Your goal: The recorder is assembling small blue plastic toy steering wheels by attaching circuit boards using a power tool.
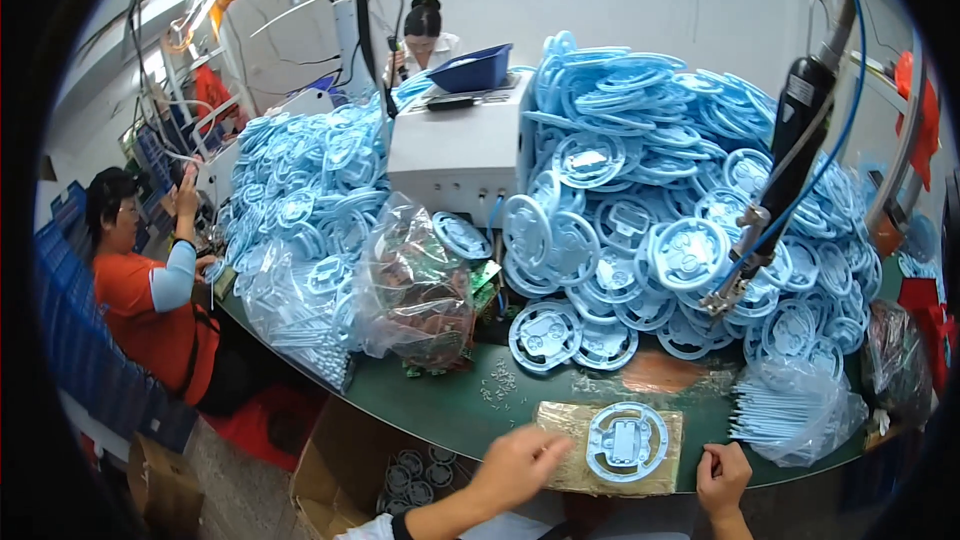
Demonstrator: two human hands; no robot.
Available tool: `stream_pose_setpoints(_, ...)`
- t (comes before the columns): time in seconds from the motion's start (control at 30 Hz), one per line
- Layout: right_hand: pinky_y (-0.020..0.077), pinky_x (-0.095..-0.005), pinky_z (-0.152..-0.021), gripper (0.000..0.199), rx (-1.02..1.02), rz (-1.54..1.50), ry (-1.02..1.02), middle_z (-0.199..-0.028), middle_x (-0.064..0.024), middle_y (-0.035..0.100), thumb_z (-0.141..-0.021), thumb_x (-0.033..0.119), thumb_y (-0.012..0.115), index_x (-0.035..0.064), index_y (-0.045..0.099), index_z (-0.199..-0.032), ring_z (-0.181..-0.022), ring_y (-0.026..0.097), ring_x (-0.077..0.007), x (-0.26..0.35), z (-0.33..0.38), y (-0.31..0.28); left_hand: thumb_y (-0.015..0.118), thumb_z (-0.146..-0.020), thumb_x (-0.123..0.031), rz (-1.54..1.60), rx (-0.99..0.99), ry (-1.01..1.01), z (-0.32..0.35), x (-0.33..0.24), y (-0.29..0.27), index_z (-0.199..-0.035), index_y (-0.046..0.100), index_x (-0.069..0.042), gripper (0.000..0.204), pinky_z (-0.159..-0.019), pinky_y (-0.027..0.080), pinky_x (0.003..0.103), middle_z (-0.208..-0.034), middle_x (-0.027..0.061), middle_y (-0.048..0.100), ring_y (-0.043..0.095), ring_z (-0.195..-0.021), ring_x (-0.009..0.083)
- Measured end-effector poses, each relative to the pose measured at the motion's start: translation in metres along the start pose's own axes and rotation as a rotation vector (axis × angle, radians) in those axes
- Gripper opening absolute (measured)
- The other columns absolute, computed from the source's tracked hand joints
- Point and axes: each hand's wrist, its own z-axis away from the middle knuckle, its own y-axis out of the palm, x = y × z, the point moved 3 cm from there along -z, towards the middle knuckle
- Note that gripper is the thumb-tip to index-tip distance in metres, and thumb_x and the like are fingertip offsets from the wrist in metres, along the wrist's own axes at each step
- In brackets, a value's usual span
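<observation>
A light blue toy steering wheel part, with a raised rectangular block in its centre, lies flat on a tape-covered board at the front edge of the bench. My left hand is over the board's left end, fingers curled together, apart from the wheel. Anything pinched in it is too small or hidden. My right hand rests closed at the bench edge, right of the board; its fingers hide whatever may be inside. Small screws lie scattered beyond my left hand. A black electric screwdriver hangs above the right side.
Large heaps of blue wheels cover the back of the green bench. Bagged circuit boards stand left, bagged white rods right. A cardboard box with wheels sits below. Co-workers sit left and behind a white machine.
</observation>
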Motion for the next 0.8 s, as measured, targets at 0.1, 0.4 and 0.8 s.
stream_pose_setpoints(0.1, 0.0303, -0.0305, -0.044, 0.006, -0.018, 0.031, -0.001, -0.062, -0.0070, 0.045, -0.077, -0.004, 0.062, 0.0005, 0.063, -0.080, -0.045, 0.041, -0.0170, 0.002, 0.002, -0.004, 0.073, -0.078, -0.016, -0.400, -0.347, 0.089, -0.016, 0.008, -0.054, -0.118, 0.059, -0.003, 0.044, -0.095, 0.040, 0.043, -0.119, 0.0171, 0.052, 0.049, -0.110, 0.0356)
stream_pose_setpoints(0.4, 0.0285, -0.0296, -0.044, 0.005, -0.015, -0.011, 0.011, -0.063, -0.0062, 0.044, -0.078, -0.004, 0.060, -0.0003, 0.063, -0.080, -0.046, 0.040, -0.0152, 0.005, -0.001, 0.005, 0.084, -0.064, -0.034, -0.972, -0.554, -0.020, -0.070, 0.081, -0.119, -0.142, 0.038, -0.014, 0.093, -0.106, 0.027, 0.058, -0.143, 0.0214, 0.032, 0.034, -0.130, 0.0422)
stream_pose_setpoints(0.8, 0.0266, -0.0289, -0.045, 0.004, 0.007, -0.001, 0.061, -0.066, -0.0063, 0.044, -0.082, -0.005, 0.058, -0.0023, 0.060, -0.083, -0.048, 0.038, -0.0131, -0.003, 0.004, 0.002, 0.068, -0.083, -0.035, -0.925, -0.499, 0.352, -0.087, 0.088, -0.150, -0.131, 0.057, -0.015, 0.053, -0.095, 0.039, 0.046, -0.129, 0.0140, 0.050, 0.049, -0.115, 0.0336)
